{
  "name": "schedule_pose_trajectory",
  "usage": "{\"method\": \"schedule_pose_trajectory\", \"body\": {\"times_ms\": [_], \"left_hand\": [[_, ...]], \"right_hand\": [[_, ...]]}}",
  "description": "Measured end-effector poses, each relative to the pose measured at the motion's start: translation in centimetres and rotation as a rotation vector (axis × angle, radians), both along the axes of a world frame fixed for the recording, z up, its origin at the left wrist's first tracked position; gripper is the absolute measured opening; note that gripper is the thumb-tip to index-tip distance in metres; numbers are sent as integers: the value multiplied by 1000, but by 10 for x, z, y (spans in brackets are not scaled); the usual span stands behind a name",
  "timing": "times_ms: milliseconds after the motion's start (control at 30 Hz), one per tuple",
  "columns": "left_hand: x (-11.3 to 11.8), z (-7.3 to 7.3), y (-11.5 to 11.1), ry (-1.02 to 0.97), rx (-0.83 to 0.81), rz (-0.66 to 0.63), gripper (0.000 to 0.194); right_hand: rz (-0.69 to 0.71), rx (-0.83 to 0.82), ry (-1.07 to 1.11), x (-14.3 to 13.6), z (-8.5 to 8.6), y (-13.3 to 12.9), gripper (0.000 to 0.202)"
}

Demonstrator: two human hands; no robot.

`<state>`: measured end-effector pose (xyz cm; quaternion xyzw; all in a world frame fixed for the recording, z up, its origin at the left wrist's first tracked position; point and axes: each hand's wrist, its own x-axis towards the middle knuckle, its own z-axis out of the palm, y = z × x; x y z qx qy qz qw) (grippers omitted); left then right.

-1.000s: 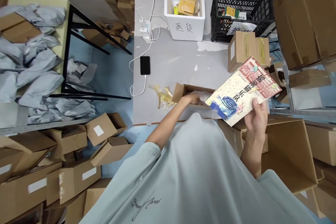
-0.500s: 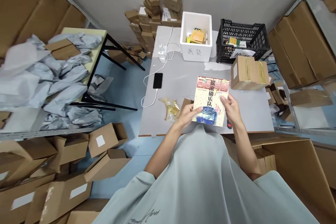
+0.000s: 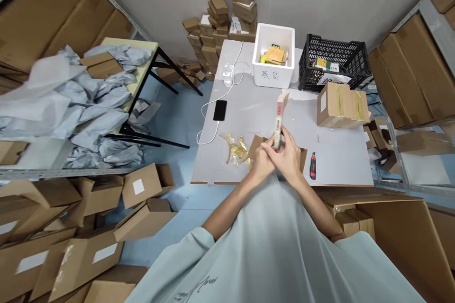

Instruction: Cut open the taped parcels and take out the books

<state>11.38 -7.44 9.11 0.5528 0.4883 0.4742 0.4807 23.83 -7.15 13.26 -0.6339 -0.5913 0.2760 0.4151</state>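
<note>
A paperback book [image 3: 279,116] stands on edge over the table, its spine and red-and-white edge facing me. My left hand [image 3: 263,163] and my right hand [image 3: 289,158] are clasped together around its lower end. Under the hands lies an open cardboard box [image 3: 256,143], mostly covered by them. A red-and-black box cutter [image 3: 313,165] lies on the grey table [image 3: 337,151] just right of my right hand.
Crumpled yellow tape [image 3: 235,148] lies left of the box. A black phone [image 3: 220,110] on a white cable, a white foam bin [image 3: 273,59], a black crate [image 3: 332,61] and a taped carton [image 3: 341,104] stand farther back. Cardboard boxes crowd the floor and shelves on both sides.
The book went from my right hand alone at the right, to both hands with the cover up, then turned on edge. My hands came together over the open box.
</note>
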Motion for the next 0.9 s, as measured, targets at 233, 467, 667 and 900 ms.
{"method": "schedule_pose_trajectory", "body": {"times_ms": [233, 467, 667, 900], "left_hand": [[-39, -11, 19, 33, 59, 147, 93], [-39, 5, 35, -402, -353, -136, 81], [-21, 16, 29, -298, -184, 46, 71], [0, 13, 11, 142, 122, 154, 45]], "right_hand": [[56, -43, 550, 51, 6, 24, 52], [54, -164, 646, 62, -15, 22, 57], [-135, -49, 425, 57, -29, 31, 86], [32, -99, 456, 10, 1, 7, 93]]}}
